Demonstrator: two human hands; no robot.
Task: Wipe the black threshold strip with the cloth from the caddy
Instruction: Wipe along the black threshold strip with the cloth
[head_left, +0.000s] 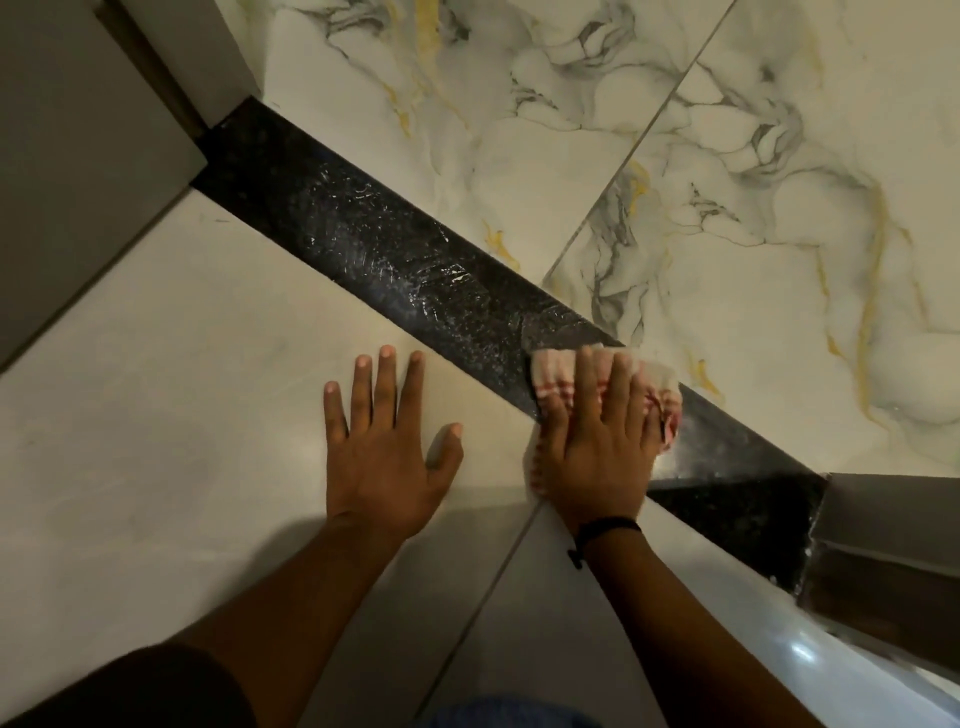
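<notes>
The black speckled threshold strip (374, 249) runs diagonally across the floor from upper left to lower right, with wet streaks along its middle. A white cloth with red stripes (553, 375) lies on the strip's lower right stretch. My right hand (592, 441) presses flat on top of the cloth, fingers spread, a black band on the wrist. My left hand (387, 441) rests flat on the plain pale tile just beside the strip, fingers apart and holding nothing. The caddy is not in view.
Marbled tiles with grey and gold veins (753, 182) lie beyond the strip. Plain cream tiles (156, 389) are on my side. A grey door frame post (93, 104) stands at the strip's upper left end and another (893, 561) at its lower right end.
</notes>
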